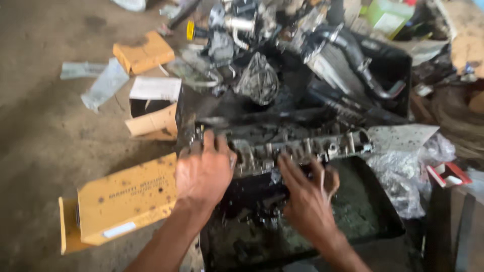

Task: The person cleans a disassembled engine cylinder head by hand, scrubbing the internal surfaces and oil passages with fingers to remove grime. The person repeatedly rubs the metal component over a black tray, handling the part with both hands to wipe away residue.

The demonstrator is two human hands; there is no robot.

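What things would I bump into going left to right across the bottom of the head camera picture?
Yellow cardboard box → left hand on the greasy metal engine part → right hand → black tray → crumpled clear plastic bag → small red-and-white box.

A long yellow carton lies on the floor at lower left, dark print on its side and a pale label near its lower edge. Behind it an open brown box has a white flap (blurred). Farther back sits a small orange-yellow box. A red-and-white packet lies at right.
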